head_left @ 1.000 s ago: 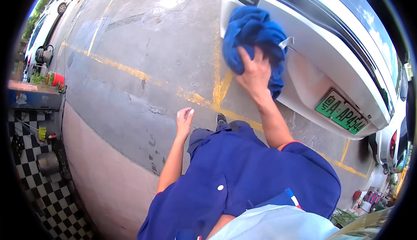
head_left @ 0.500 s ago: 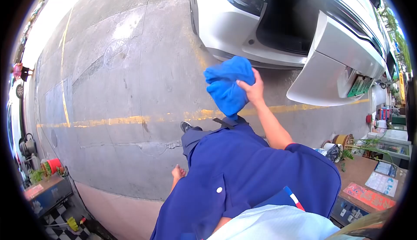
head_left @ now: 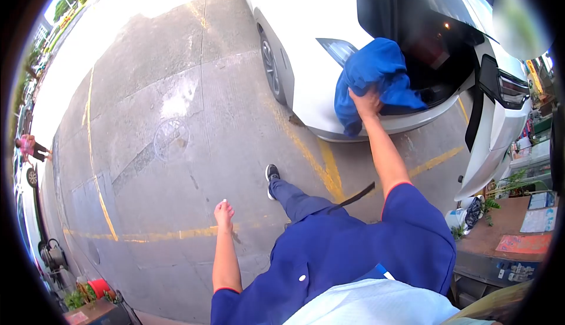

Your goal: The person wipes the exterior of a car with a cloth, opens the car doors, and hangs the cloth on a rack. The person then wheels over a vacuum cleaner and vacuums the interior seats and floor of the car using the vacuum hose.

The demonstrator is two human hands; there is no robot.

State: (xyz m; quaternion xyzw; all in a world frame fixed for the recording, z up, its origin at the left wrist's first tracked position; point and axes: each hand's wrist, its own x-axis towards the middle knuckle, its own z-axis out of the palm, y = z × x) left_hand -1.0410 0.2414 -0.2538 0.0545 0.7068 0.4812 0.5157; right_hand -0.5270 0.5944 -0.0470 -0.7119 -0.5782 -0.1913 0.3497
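My right hand (head_left: 368, 102) is closed on a bunched blue cloth (head_left: 374, 69), held up at the rear corner of a white car (head_left: 318, 13). The cloth hangs over the tail light and the edge of the open trunk (head_left: 438, 54); whether it touches the car is hard to tell. Beside the trunk, the raised tailgate (head_left: 500, 128) stands open on the right. My left hand (head_left: 223, 214) is over the pavement with its fingers curled in, away from the car, and nothing shows in it.
Yellow lines (head_left: 321, 169) cross the grey pavement (head_left: 147, 189). At the far left edge a person (head_left: 29, 146) stands near another car's wheel (head_left: 32, 176). Lower right is a brown table (head_left: 488, 234) with papers and plants; a red pot (head_left: 99, 288) is lower left.
The view has shifted toward the car's rear corner. My right hand has carried the cloth from over the pavement to the trunk edge. My left hand has come forward. The tailgate, closed earlier, is open.
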